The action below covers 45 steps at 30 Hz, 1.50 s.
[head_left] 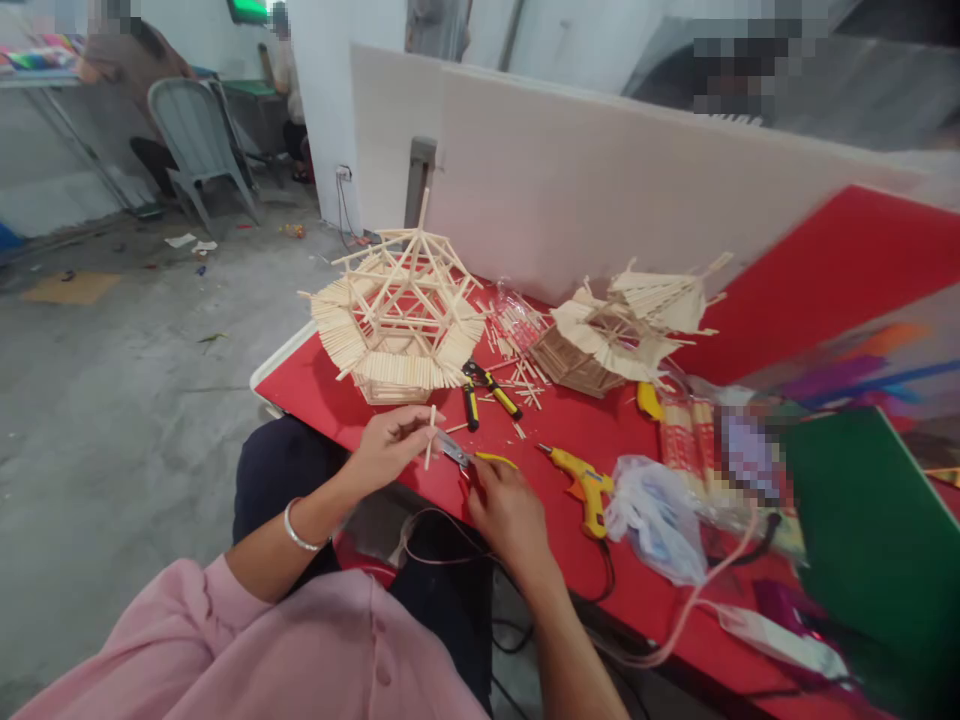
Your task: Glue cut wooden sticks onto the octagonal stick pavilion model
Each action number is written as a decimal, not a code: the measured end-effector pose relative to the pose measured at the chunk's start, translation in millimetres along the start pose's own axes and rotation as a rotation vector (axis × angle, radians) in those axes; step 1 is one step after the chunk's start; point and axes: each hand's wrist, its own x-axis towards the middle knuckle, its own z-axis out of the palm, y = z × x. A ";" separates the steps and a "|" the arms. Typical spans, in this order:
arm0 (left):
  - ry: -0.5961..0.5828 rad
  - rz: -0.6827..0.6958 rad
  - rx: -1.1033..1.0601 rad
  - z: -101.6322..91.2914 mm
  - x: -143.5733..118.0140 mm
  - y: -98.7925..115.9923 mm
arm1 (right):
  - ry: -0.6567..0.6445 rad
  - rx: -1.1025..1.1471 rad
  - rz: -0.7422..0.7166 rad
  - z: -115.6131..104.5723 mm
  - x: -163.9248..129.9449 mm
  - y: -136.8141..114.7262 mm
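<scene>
Left hand: our left hand (390,440) is closed in a pinch on a thin wooden stick (430,437), held roughly upright above the near edge of the red table (600,420).
Right hand: our right hand (504,508) is curled around the yellow handle of a pair of cutters (469,455); the metal tip points left and meets the lower part of the wooden stick.
Stick position: between both hands, just in front of the stick roof frame (397,315).
Stick roof frame: stands on the table's left end, built of many sticks fanned out from a peak.
Second stick model (622,325): lies to the right of the frame, near the white partition (600,170).
Yellow-handled pliers (484,390): rest on the table between the two models, among loose sticks (517,370).
Glue gun (585,480): yellow, lies just right of our right hand, next to a plastic bag (656,515).
Bracelet (298,530): worn on our left wrist.
</scene>
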 end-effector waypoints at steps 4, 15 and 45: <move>-0.016 0.023 0.044 -3.9 -4.2 -18.4 | -0.050 -0.150 -0.037 5.9 2.9 1.0; 0.022 0.191 0.292 -18.4 -6.6 -30.7 | 0.087 0.340 -0.046 5.9 -12.6 18.2; 0.004 0.229 0.339 -3.2 -8.9 -23.6 | 0.068 0.473 -0.123 -11.7 -14.1 -17.5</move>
